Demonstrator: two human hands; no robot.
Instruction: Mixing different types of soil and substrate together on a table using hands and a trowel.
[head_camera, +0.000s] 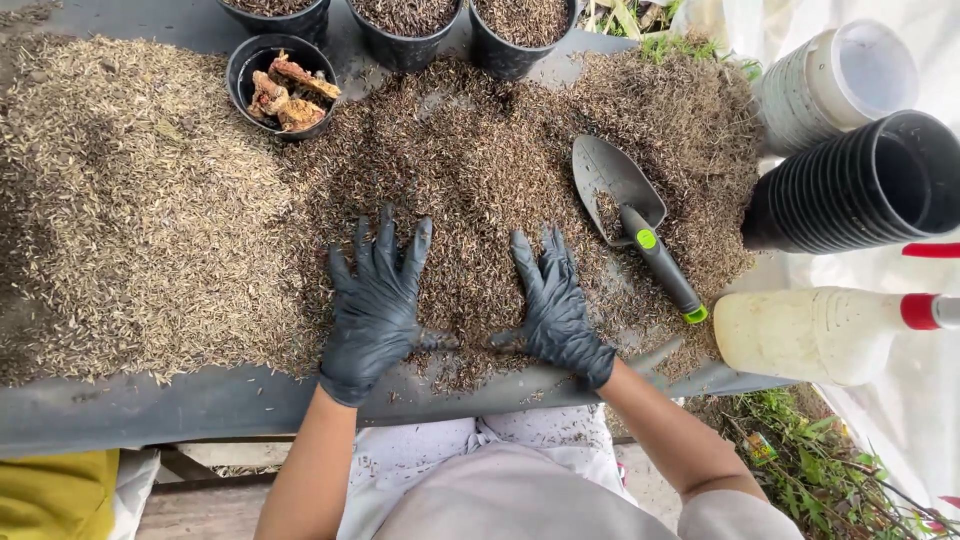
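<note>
- both hands lie flat on the dark mix (470, 170) heaped on the grey table (150, 410), near its front edge.
- left hand (375, 305): black glove, fingers spread wide, palm down, gripping nothing.
- right hand (555, 300): same glove, fingers closer together, palm down, thumb pointing in toward the left thumb; nothing pinched.
- a pale husk pile (120, 210) sits to the left, touching the dark heap where the two blend.
- a trowel (630, 215) rests on the mix just right of the right hand, unused.
- a small pot (280, 85) of orange-brown chunks stands at the far side, with filled pots (405, 25) behind it.
- stacked pots (860, 185) and a spray bottle (815, 335) lie off to the right.
- to work this well, i'd judge: keep palms low, sweep in from the edges so little spills off the front lip, and pull husk in evenly.
</note>
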